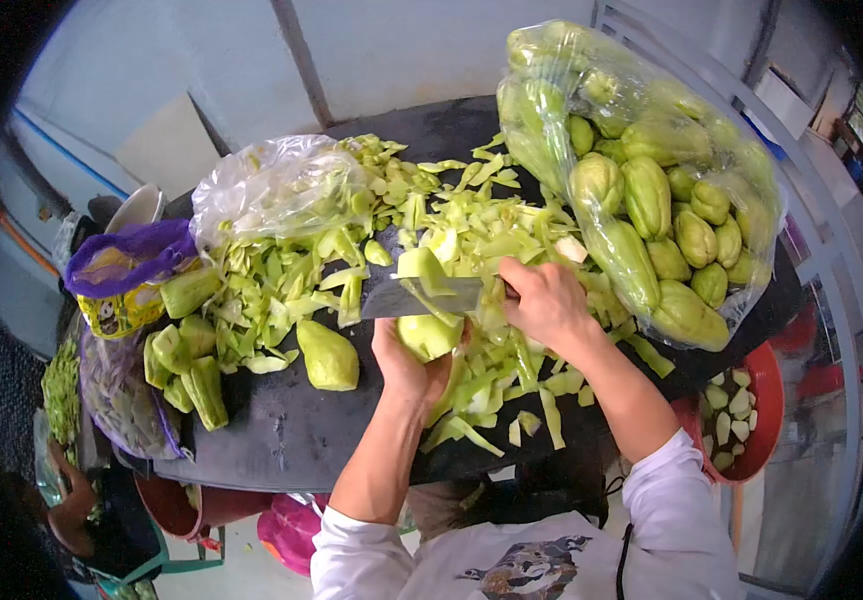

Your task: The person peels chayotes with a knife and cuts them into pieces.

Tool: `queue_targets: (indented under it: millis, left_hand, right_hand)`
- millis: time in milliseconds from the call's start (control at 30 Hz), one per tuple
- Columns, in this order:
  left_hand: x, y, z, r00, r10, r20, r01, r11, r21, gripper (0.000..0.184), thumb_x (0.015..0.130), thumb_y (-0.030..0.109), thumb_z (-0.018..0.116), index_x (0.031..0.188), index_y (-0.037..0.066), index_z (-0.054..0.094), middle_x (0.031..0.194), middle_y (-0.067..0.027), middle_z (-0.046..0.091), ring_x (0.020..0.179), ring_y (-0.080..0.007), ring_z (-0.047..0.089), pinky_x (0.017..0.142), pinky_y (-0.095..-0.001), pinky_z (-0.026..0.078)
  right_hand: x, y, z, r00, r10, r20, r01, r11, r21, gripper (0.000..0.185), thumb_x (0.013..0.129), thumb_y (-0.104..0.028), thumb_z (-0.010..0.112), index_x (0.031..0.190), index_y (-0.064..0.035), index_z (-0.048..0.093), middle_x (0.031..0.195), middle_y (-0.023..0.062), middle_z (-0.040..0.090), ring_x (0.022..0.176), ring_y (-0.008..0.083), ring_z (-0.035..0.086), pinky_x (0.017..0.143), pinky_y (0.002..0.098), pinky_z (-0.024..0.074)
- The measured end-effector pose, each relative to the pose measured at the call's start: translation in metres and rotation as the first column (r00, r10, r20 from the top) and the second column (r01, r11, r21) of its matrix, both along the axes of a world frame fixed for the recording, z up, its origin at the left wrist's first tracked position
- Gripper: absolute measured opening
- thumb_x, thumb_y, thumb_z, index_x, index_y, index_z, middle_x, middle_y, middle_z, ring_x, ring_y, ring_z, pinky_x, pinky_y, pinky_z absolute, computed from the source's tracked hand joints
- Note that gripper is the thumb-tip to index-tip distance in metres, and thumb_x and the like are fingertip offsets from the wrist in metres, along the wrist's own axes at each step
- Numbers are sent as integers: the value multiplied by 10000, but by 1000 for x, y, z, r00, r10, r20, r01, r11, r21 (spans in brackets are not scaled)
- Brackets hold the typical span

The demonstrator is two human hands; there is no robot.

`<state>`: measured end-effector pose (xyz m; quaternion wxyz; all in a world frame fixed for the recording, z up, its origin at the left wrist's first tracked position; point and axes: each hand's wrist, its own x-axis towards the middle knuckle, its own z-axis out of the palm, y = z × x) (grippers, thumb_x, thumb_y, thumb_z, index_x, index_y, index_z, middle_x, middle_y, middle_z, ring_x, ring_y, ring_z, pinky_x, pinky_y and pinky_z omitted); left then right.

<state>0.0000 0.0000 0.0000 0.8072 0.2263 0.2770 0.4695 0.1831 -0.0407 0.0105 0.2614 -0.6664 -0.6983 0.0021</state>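
My left hand (412,372) is wrapped round a partly peeled chayote (427,337) over the front part of the dark table. In my right hand (545,303) is a knife, its wide blade (419,298) lying across the top of the chayote and pointing left. A strip of green peel (423,268) rests on the blade. Pale green peelings (491,235) are heaped behind and beneath both hands. Just left of my left hand, a single chayote (328,356) lies on the table.
A clear plastic bag full of chayotes (666,190) stands at the back right. Several chayotes (187,368) lie at the left beside a purple mesh bag (131,385). Another plastic bag (276,185) sits at the back left. A red bucket with cut pieces (761,410) stands below right.
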Motion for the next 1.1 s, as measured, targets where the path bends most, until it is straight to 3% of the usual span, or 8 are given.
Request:
queue_targets:
  millis: [100, 433, 567, 633, 767, 800, 900, 1100]
  left_hand:
    - [5, 9, 3, 990, -99, 100, 78, 977, 198, 473, 922, 523, 388, 1150, 149, 566, 1016, -70, 624, 816, -256, 602, 588, -367, 453]
    - [-4, 6, 12, 981, -161, 113, 138, 973, 186, 499, 899, 488, 444, 1184, 95, 560, 1030, -146, 625, 768, -270, 605, 542, -361, 449]
    - [-1, 6, 12, 965, -147, 216, 117, 982, 147, 523, 896, 492, 465, 1186, 70, 569, 1035, -175, 626, 800, -283, 611, 646, -388, 487]
    - [1, 12, 14, 985, 30, 169, -30, 1000, 2, 512, 916, 491, 457, 1191, 73, 567, 1053, -175, 627, 863, -287, 611, 758, -390, 500]
    - [0, 22, 9, 973, 192, 124, -184, 980, -71, 520, 952, 494, 429, 1213, 66, 565, 1137, -190, 625, 1051, -295, 592, 921, -413, 483]
    - [0, 28, 6, 976, 99, 196, -92, 995, -44, 548, 952, 513, 426, 1249, 71, 556, 1209, -192, 613, 1118, -277, 572, 968, -429, 465]
    - [-11, 35, 2, 948, -108, 300, 115, 993, -7, 620, 922, 522, 441, 1269, 22, 559, 1242, -211, 606, 1023, -290, 622, 922, -430, 509]
    - [-11, 30, 1, 906, -144, 398, 128, 989, 67, 599, 932, 485, 447, 1188, -43, 562, 1078, -201, 632, 908, -301, 648, 816, -397, 548]
  right_hand:
    - [6, 3, 8, 999, -25, 46, 21, 995, 96, 272, 759, -214, 771, 830, -66, 554, 612, 132, 647, 560, 330, 660, 507, 431, 517]
    - [27, 12, -3, 986, -168, 26, 168, 986, 5, 232, 785, -194, 736, 874, -52, 576, 656, 164, 660, 590, 371, 659, 528, 448, 519]
    - [26, 10, -3, 968, -252, 15, 251, 967, 45, 141, 742, -78, 669, 842, -57, 571, 650, 141, 637, 649, 382, 642, 620, 467, 515]
    - [21, 9, 0, 980, -199, 0, 199, 980, 16, 188, 779, -177, 718, 886, -86, 592, 667, 160, 664, 645, 348, 679, 559, 461, 528]
    - [9, 9, 2, 995, -83, -50, 87, 993, 84, 155, 738, -80, 670, 795, -68, 526, 640, 118, 635, 584, 353, 634, 545, 442, 501]
    - [3, 9, 2, 1000, -7, -18, 9, 990, 138, 180, 735, -100, 688, 775, -73, 515, 629, 107, 632, 566, 329, 637, 523, 422, 497]
    - [-15, 12, 7, 990, 101, 102, -128, 943, 307, 243, 778, -215, 737, 768, -87, 530, 565, 73, 623, 490, 237, 638, 452, 356, 499]
    - [-31, 22, 0, 957, 175, 230, -266, 845, 463, 159, 797, -168, 637, 713, -117, 512, 492, 28, 537, 457, 191, 595, 436, 326, 470]
